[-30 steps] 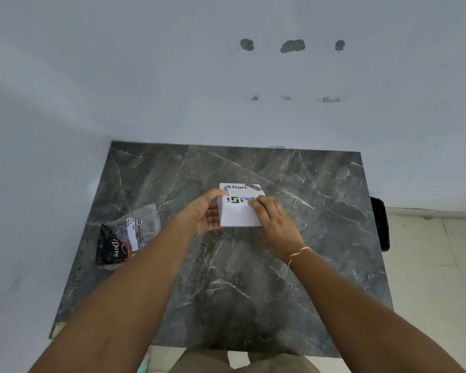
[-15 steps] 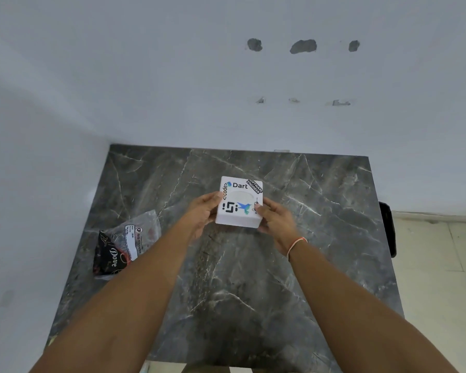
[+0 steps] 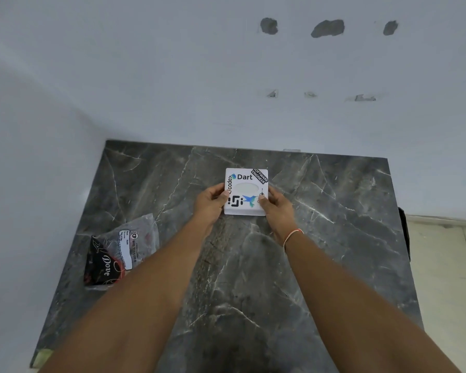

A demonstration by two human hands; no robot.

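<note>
A square white box (image 3: 246, 185) with stickers reading "Dart" and "Software Engineer", a hummingbird picture and an oval opening in its top sits between both hands above the dark marble table (image 3: 320, 238). My left hand (image 3: 211, 203) grips its left side, thumb on the top face. On the other side my right hand (image 3: 277, 207) grips the right edge, thumb on the top near the corner. The box's top face tilts toward the camera. Whether its underside touches the table is not visible.
A clear plastic bag with a black "Dove" packet (image 3: 116, 257) lies on the table's left part. White walls close the table at the back and left. A dark object (image 3: 404, 232) hangs off the right edge; tiled floor (image 3: 447, 265) lies beyond.
Both hands shifted from covering the box's top to gripping its sides, and the box tipped up so its sticker face shows fully. The box moved slightly away from me.
</note>
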